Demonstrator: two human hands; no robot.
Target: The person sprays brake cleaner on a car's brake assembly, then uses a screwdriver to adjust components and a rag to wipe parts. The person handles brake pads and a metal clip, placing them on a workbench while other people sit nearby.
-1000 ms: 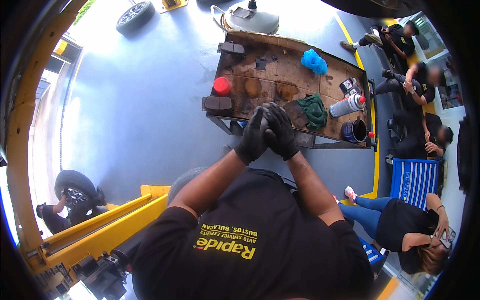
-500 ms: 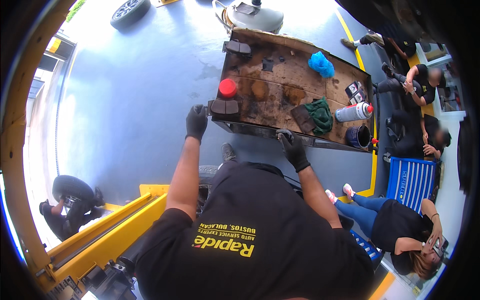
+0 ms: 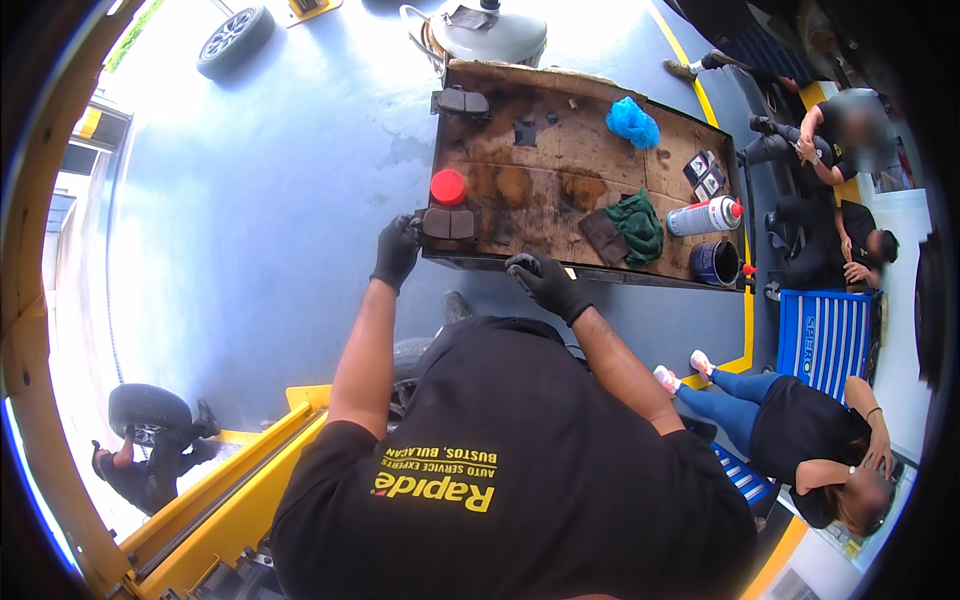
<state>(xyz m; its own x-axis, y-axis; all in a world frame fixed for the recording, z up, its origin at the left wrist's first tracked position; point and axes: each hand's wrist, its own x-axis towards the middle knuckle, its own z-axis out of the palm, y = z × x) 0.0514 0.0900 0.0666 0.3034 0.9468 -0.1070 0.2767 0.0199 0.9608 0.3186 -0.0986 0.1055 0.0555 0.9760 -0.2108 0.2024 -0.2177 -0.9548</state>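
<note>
Resting my left hand (image 3: pixel 398 252) by nearer brake pad (image 3: pixel 448 224) | right hand (image 3: pixel 548 284) rightward of it | both grips unclear | bump could dislodge pad

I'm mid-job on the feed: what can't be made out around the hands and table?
All in the head view:
- Left hand: the dark glove hides whether its fingertips grip or only touch the nearer brake pad.
- Right hand: its curled fingers hide the palm and anything in it.
- Green cloth: covers whatever lies beneath.
- Dark can: contents lost in shadow.
- White tank: its top fitting is cut off by the upper edge.
</note>
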